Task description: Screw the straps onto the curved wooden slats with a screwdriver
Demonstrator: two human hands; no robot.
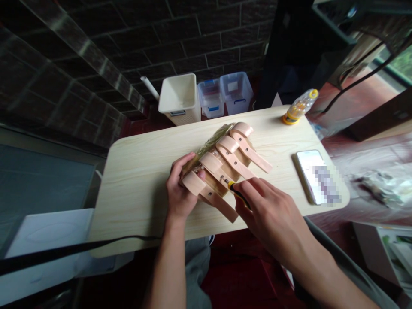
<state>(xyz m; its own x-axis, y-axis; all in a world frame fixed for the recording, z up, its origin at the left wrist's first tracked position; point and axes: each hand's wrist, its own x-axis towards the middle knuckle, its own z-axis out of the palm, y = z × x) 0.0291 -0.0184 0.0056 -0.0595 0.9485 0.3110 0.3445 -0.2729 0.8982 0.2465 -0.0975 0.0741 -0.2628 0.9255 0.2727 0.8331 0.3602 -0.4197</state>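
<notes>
A light wooden piece with several curved, round-headed slats and dark screws lies tilted on the pale table. My left hand wraps round its near left end, with the thumb on top between two slats. In my right hand is a screwdriver with a yellow and black handle. Its tip meets a screw on one of the slats. Fingers cover most of the handle. Greenish-gold material shows along the piece's far left side.
A phone with a lit screen lies at the table's right. Near the far right corner stands a clear bottle-shaped container with yellow parts. Beyond the far edge are a cream bin and two clear plastic boxes. A dark strap crosses at lower left.
</notes>
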